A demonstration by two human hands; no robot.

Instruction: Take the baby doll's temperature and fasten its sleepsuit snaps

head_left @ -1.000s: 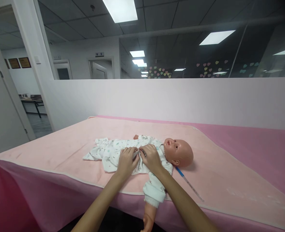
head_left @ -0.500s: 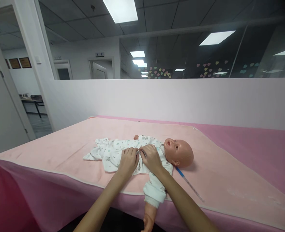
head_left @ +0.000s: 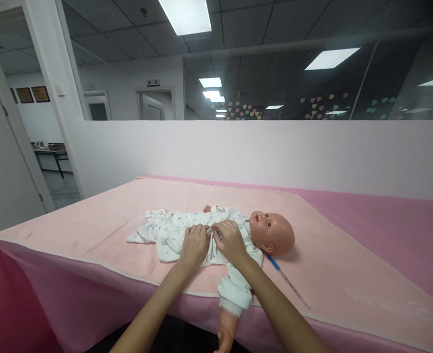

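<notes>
A baby doll (head_left: 275,233) lies on its back on a peach mat (head_left: 102,215), its head to the right. It wears a white printed romper (head_left: 170,247), whose leg ends lie flat at the left. My left hand (head_left: 194,242) pinches the romper's front edge at the doll's middle. Right beside it, my right hand (head_left: 229,238) grips the same cloth, fingertips nearly touching the left ones. Whatever fastening lies between the fingers is hidden. The doll's near arm (head_left: 227,328) hangs past the table's front edge, below my right wrist.
A thin stick with a blue end, like a thermometer (head_left: 289,279), lies near the doll's head. Pink cloth (head_left: 396,225) shows under the mat and drapes over the front edge. A white wall (head_left: 253,152) with a window above stands behind the table.
The view has shifted very slightly. Both hands stay at the same place on the romper, with hardly any finger movement.
</notes>
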